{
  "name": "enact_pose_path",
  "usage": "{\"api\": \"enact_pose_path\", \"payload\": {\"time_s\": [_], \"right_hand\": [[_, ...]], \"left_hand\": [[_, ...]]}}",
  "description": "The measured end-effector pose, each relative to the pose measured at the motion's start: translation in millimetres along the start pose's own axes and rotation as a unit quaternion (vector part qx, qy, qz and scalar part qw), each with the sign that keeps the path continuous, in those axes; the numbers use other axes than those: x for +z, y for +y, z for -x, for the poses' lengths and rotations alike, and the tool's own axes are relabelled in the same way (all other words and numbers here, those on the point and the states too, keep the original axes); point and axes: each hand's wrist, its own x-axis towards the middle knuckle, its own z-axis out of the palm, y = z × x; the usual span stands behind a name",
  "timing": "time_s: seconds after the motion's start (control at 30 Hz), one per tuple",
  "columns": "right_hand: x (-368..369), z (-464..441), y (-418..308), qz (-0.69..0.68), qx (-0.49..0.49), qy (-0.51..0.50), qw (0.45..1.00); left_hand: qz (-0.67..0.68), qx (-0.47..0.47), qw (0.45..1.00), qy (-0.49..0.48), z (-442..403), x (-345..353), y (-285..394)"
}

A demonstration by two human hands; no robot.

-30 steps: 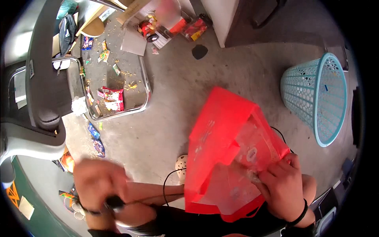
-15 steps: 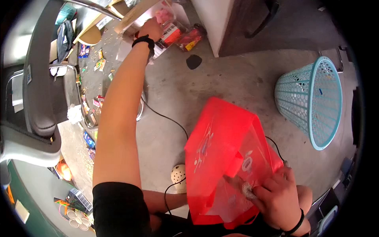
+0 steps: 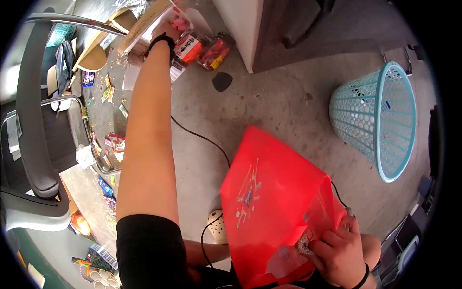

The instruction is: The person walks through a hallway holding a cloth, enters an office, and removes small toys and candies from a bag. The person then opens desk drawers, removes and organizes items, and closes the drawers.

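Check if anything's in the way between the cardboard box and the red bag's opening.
Yes. A black cable crosses part of the gap between cardboard box and red bag. The bag's printed side also faces the box; its opening is by the right hand.

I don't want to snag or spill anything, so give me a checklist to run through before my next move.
1. Right hand gripping the red bag: ok, fingers closed at its edge.
2. Left hand has a firm hold at the open box: cannot tell, fingertips hidden.
3. Black cable clear of the bag: not ok, it passes behind it.
4. Floor free of litter: not ok, wrappers such as the blue one lie at the left.
5. Light-blue basket apart from the bag: ok, floor shows between them.
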Motion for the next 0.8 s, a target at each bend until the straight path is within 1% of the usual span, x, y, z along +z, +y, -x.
{"api": "enact_pose_path", "payload": {"time_s": [0.1,0.13,0.23,0.33,0.4,0.5,0.53,0.63,0.67,0.73,0.77,0.8], "right_hand": [[-0.1,-2.3,-2.4,-0.002,-0.003,0.008,1.0],[-0.1,-3.1,-3.5,-0.003,-0.006,0.014,1.0],[2.0,-2.3,-4.2,0.005,-0.009,0.016,1.0],[1.5,-0.6,-4.7,-0.001,-0.027,0.017,0.999],[-0.5,-1.4,-5.2,-0.002,-0.036,0.015,0.999],[8.1,3.3,-1.3,0.01,-0.029,0.001,1.0],[12.2,4.4,0.3,0.017,-0.024,-0.004,1.0],[13.9,0.6,-4.7,0.029,-0.021,0.015,0.999],[14.1,1.7,-6.8,0.026,-0.024,0.017,0.999],[15.6,1.1,-9.1,0.023,-0.033,0.025,0.999],[16.2,0.5,-9.2,0.026,-0.036,0.03,0.999],[16.2,0.8,-9.2,0.029,-0.04,0.034,0.998]], "left_hand": [[0.054,0.041,0.998,-0.018,15.5,-17.9,4.0],[0.016,0.06,0.998,-0.024,26.4,-30.9,10.4],[-0.121,0.055,0.985,-0.108,23.8,-45.5,9.2],[-0.013,0.08,0.997,-0.002,40.3,-45.7,-11.4],[0.051,0.118,0.989,0.074,51.2,-50.8,-24.6],[0.056,0.072,0.993,0.069,111.3,-85.0,4.7],[0.076,0.052,0.993,0.069,127.5,-92.4,14.6],[0.154,0.061,0.979,0.118,160.1,-93.8,12.3],[0.205,0.051,0.969,0.126,172.1,-96.0,10.6],[0.296,0.025,0.95,0.098,192.7,-99.8,6.7],[0.34,0.012,0.937,0.085,208.3,-115.6,17.2],[0.455,-0.06,0.888,-0.015,226.3,-133.2,27.3]]}}
